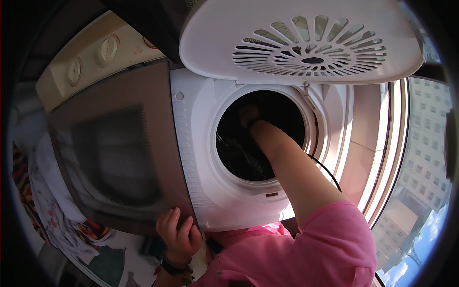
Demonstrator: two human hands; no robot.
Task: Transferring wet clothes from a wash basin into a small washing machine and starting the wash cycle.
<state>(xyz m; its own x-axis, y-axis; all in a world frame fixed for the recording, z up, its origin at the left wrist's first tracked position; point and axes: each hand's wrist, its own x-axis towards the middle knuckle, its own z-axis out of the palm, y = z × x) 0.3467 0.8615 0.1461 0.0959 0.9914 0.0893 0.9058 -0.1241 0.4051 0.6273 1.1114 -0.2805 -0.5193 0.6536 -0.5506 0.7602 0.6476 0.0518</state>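
My right hand [249,115] reaches down inside the dark round tub [229,158] of a white spin dryer section; its fingers and anything in them are lost in shadow. Above the opening the white slotted lid [211,46] stands raised. To the left lies the brown lid [154,107] of the adjoining washer section, closed, with a dark see-through window. My left hand [179,233] rests with its fingers spread on the near edge of that brown lid and holds nothing.
A beige control panel [89,53] with knobs runs along the machine's far left. White cloth with a red print [52,211] and a dark green cloth [107,263] lie at lower left. A thin black cord [328,170] crosses beside the tub. A tiled ledge [358,150] and window are at right.
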